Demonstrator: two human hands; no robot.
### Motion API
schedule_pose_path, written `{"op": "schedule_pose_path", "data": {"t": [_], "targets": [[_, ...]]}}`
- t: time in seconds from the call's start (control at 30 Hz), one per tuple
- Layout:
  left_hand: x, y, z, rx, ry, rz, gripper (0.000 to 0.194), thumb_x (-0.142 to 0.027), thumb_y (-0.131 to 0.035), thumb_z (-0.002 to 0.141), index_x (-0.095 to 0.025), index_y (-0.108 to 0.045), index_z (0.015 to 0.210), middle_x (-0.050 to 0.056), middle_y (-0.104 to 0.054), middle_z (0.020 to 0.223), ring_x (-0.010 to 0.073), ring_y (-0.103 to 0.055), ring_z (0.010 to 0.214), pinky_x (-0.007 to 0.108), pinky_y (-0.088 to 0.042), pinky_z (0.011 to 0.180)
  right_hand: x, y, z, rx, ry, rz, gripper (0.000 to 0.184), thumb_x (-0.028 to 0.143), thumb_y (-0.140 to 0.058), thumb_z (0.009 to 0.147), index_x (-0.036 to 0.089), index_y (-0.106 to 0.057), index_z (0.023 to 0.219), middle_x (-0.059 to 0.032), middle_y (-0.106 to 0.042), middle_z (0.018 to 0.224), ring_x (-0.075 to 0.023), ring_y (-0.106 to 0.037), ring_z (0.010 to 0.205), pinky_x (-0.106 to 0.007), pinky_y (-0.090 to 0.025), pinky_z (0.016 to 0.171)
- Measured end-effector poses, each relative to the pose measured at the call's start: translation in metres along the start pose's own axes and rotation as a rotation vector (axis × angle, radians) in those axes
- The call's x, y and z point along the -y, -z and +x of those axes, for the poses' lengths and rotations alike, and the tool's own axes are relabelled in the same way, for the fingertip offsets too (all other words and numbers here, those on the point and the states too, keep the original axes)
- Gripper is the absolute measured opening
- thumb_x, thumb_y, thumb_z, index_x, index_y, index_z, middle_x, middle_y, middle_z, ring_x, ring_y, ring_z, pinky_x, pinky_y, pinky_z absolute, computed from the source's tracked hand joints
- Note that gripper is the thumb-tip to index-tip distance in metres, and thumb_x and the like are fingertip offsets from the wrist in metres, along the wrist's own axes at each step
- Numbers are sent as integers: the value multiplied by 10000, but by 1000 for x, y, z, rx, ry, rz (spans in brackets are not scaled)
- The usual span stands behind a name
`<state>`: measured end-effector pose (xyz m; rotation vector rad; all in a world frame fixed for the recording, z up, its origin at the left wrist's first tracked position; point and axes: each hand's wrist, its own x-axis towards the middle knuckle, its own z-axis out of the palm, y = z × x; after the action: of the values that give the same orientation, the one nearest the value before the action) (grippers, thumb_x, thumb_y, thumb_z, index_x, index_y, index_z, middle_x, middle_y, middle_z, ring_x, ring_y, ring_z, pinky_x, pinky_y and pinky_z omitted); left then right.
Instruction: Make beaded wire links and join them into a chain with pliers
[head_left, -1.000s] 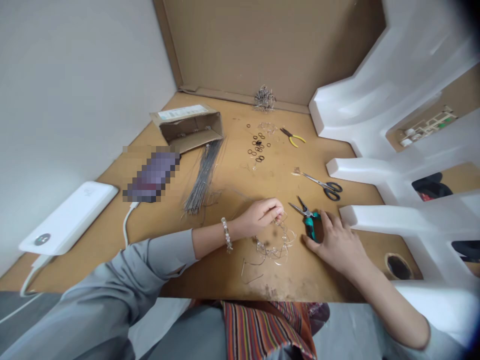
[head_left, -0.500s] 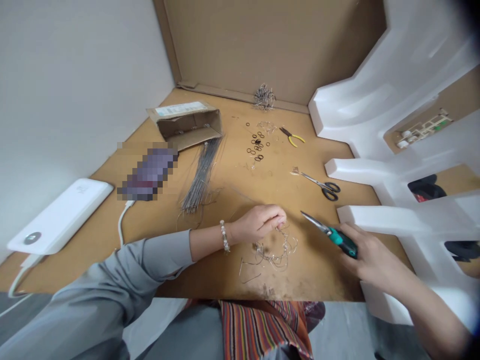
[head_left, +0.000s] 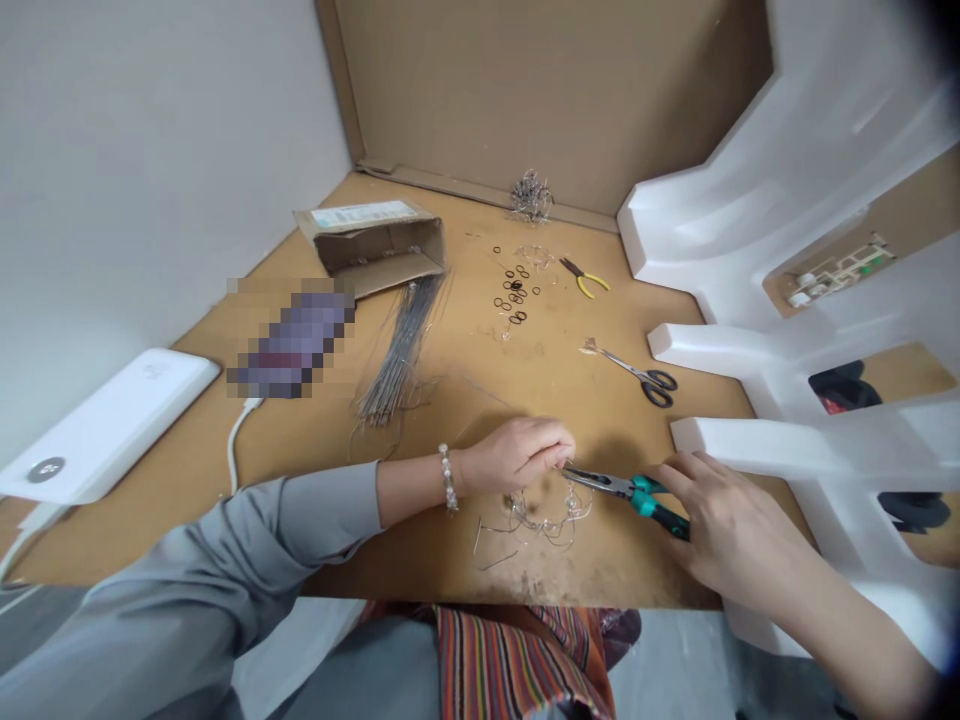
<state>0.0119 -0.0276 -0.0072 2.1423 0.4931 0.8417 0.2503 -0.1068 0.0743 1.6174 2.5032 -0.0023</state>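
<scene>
My left hand (head_left: 529, 452) is closed in a pinch on a wire ring with clear beads (head_left: 547, 522), which hangs below the fingers close to the tabletop. Thin loose wire ends stick out from it. My right hand (head_left: 724, 510) is wrapped round the green-and-black handles of long-nose pliers (head_left: 637, 492). The pliers' tips meet the wire right at my left fingertips; whether the jaws are fully closed cannot be made out. A bundle of straight grey wires (head_left: 401, 350) lies beyond my left forearm.
Black rings (head_left: 516, 290), yellow-handled pliers (head_left: 585, 278) and scissors (head_left: 645, 380) lie on the table's far side. A tangled wire clump (head_left: 531, 198) sits by the cardboard wall. An open cardboard box (head_left: 379, 250), pixelated phone (head_left: 296, 345) and white power bank (head_left: 112, 425) are left; white moulded supports (head_left: 720, 440) stand right.
My right hand has moved the pliers left, their tips now at my left fingertips, and the handles have spread. My left hand stays nearly in place with the beaded wire.
</scene>
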Motion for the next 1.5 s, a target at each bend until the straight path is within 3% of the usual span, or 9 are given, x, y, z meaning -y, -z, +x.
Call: {"op": "schedule_pose_path", "data": {"t": [0.7,1.0,1.33,1.5], "targets": [[3,-1,-1,14,-16,-22,220,-212,-320,914,-166,-484,774,25,-574,748,110,-507,725,243,-403,747,2,0,2,6,10,26,203,153,-544,669,196,-594,861,-69,-602,810,-227,-557,763,-329,-430,658],[1,-1,-1,-13,-54,-31,236,-224,-312,922,-169,-470,755,24,-568,727,110,-503,708,237,-400,726,-3,-9,-4,103,-59,101,267,160,-517,682,254,-580,924,3,-636,748,-176,-612,613,-261,-384,507],[1,-1,0,-41,6,-37,228,-233,-312,921,-173,-471,770,19,-572,724,109,-516,692,232,-397,717,4,2,2,257,-120,276,169,111,-477,655,236,-563,730,15,-632,647,-155,-593,557,-251,-385,491],[1,0,0,-32,25,-50,230,-236,-315,920,-168,-478,772,21,-576,717,108,-522,687,232,-402,715,-5,-5,-2,191,-106,192,309,160,-510,674,250,-607,954,-17,-685,848,-205,-650,727,-288,-455,593]]}}
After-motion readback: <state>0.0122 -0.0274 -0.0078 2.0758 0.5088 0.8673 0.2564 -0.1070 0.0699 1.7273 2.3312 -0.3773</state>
